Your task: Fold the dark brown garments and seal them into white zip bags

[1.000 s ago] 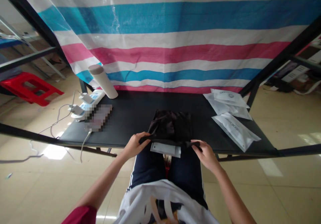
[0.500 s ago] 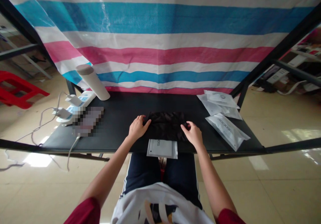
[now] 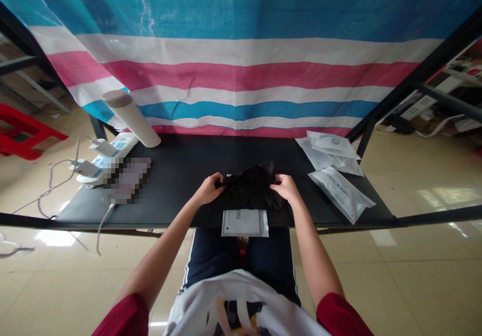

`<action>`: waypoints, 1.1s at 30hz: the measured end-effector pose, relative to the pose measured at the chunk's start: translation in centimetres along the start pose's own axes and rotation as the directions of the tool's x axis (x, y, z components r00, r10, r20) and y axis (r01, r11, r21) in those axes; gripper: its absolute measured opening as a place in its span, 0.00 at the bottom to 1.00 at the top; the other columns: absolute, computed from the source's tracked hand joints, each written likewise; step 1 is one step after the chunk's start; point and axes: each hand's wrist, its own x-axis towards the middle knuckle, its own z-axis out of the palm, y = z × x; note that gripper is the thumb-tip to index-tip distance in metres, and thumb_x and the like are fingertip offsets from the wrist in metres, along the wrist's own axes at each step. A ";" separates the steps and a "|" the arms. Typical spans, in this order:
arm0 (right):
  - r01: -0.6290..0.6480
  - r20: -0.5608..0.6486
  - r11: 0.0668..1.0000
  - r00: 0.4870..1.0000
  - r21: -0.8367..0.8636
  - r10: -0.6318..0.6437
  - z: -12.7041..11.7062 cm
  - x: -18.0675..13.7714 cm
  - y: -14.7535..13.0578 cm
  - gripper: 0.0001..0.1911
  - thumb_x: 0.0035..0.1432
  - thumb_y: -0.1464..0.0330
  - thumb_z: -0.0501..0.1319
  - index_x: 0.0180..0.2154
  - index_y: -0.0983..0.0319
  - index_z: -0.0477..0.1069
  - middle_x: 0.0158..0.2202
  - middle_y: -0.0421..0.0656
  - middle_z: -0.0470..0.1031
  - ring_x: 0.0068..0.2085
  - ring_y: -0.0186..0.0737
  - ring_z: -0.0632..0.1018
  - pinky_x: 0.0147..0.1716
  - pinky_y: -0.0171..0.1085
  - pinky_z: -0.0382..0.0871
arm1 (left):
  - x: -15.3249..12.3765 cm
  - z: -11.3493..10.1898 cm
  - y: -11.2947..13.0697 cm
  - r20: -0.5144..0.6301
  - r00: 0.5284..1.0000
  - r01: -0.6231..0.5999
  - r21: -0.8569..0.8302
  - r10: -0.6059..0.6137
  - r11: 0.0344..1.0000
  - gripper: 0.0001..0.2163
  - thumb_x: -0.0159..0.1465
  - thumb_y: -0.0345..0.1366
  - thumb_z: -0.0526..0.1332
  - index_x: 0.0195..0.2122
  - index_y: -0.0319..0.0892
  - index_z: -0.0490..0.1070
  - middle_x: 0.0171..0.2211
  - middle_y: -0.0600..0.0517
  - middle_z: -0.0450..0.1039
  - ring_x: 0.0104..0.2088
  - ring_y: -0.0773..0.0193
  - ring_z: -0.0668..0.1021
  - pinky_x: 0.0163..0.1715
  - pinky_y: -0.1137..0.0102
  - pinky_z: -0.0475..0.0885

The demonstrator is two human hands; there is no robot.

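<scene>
A black piece of thin fabric lies bunched on the dark tabletop, its far edge lifted and crumpled. On its left side my left hand is closed, pinching the edge between thumb and fingers. My right hand pinches the opposite edge in the same way. What kind of garment or cloth it is I cannot make out. Just below the fabric, a flat frosted plastic bag with printed letters overhangs the table's front edge.
Several frosted plastic packets lie at the right of the black table. At the left are a white bottle, a power strip with plugged-in chargers and a blurred-out phone on a cable. A striped sheet hangs behind.
The fabric's far edge has gone from spread fairly flat to raised and bunched up between my hands. Both hands stay at its sides. The view has shifted slightly.
</scene>
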 end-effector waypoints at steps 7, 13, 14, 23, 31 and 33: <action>0.150 -0.059 0.959 0.988 0.240 -0.140 -0.2 -1.2 0.4 0.10 0.48 0.65 0.64 0.34 0.62 0.74 0.34 0.44 0.78 0.38 0.45 0.78 0.41 0.41 0.71 | -2.3 -0.6 0.9 0.016 0.998 -0.052 -0.233 0.057 0.971 0.32 0.53 0.39 0.67 0.58 0.42 0.60 0.42 0.49 0.74 0.42 0.60 0.76 0.45 0.64 0.71; 0.245 0.032 0.934 0.965 0.259 -0.262 -1.3 -2.0 1.0 0.07 0.46 0.71 0.56 0.20 0.60 0.70 0.32 0.42 0.71 0.38 0.41 0.75 0.41 0.40 0.68 | -3.3 -0.4 0.8 0.006 0.983 -0.182 0.002 0.182 0.983 0.08 0.50 0.24 0.55 0.25 0.42 0.71 0.35 0.50 0.72 0.40 0.60 0.74 0.45 0.63 0.71; 0.255 0.045 0.932 0.960 0.259 -0.275 -1.4 -2.0 1.1 0.08 0.45 0.72 0.55 0.18 0.60 0.69 0.33 0.42 0.70 0.39 0.41 0.75 0.42 0.40 0.68 | -3.4 -0.4 0.8 -0.002 0.980 -0.199 0.035 0.199 0.979 0.10 0.48 0.22 0.53 0.23 0.42 0.70 0.35 0.50 0.71 0.41 0.60 0.73 0.45 0.63 0.70; 0.248 0.080 0.936 0.958 0.252 -0.275 -1.7 -2.6 0.2 0.13 0.45 0.75 0.51 0.19 0.59 0.71 0.43 0.44 0.75 0.52 0.45 0.74 0.55 0.46 0.64 | -6.5 -1.7 2.7 0.052 0.954 -0.299 0.144 0.294 0.943 0.19 0.49 0.33 0.62 0.45 0.43 0.69 0.54 0.44 0.64 0.54 0.50 0.69 0.56 0.56 0.68; 0.273 0.101 0.962 0.958 -0.025 -0.269 -2.5 -3.8 -1.1 0.12 0.58 0.63 0.57 0.27 0.59 0.73 0.52 0.47 0.74 0.54 0.49 0.73 0.57 0.48 0.62 | -7.8 -1.5 1.2 0.099 0.944 -0.330 0.312 0.314 0.891 0.18 0.53 0.28 0.58 0.46 0.44 0.68 0.60 0.44 0.61 0.60 0.49 0.67 0.59 0.55 0.67; 0.265 0.034 0.956 0.964 -0.127 -0.263 -2.4 -4.1 -1.0 0.09 0.51 0.61 0.64 0.34 0.59 0.72 0.46 0.48 0.76 0.51 0.50 0.74 0.53 0.47 0.66 | -7.5 -1.6 1.0 0.085 0.944 -0.328 0.325 0.318 0.887 0.18 0.53 0.27 0.57 0.47 0.44 0.68 0.60 0.43 0.61 0.60 0.50 0.67 0.59 0.56 0.68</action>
